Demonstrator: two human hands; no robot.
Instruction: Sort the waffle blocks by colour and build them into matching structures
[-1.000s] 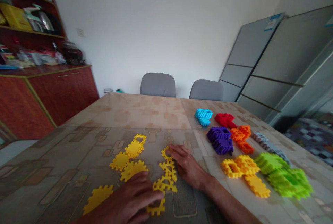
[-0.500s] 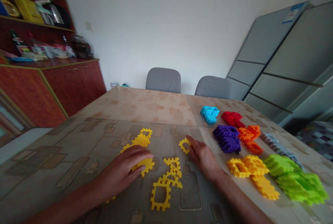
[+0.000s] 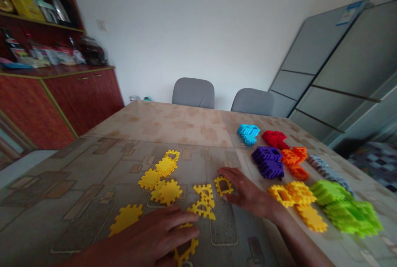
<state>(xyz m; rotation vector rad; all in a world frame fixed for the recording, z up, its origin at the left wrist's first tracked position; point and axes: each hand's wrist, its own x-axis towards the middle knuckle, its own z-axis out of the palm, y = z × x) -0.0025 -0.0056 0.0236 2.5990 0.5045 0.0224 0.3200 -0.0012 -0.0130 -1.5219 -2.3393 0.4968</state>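
Note:
My left hand (image 3: pixel 158 234) is low in the head view, its fingers stretched over a yellow square frame piece (image 3: pixel 194 245) with toothed edges, partly covering it. My right hand (image 3: pixel 248 190) has its thumb and fingers apart around a smaller yellow frame piece (image 3: pixel 228 186) lying on the table. Between the hands lie yellow triangular pieces (image 3: pixel 203 209) with openings. Solid yellow toothed pieces (image 3: pixel 171 191) overlap left of these, in a line with another yellow piece (image 3: pixel 166 166) and a yellow frame (image 3: pixel 177 156). One more yellow piece (image 3: pixel 125 218) lies beside my left forearm.
Toothed pieces are piled by colour on the table's right: light blue (image 3: pixel 248 133), red (image 3: pixel 274 138), purple (image 3: pixel 269 163), orange (image 3: pixel 294 161), grey (image 3: pixel 330 174), yellow-orange (image 3: pixel 299 194) and green (image 3: pixel 347 209). Two grey chairs (image 3: pixel 192 93) stand behind the patterned tablecloth (image 3: pixel 173 122).
My left hand has moved from the solid yellow pieces down toward the square frame. My right hand has let go of the smaller frame, which now lies flatter and slightly lower.

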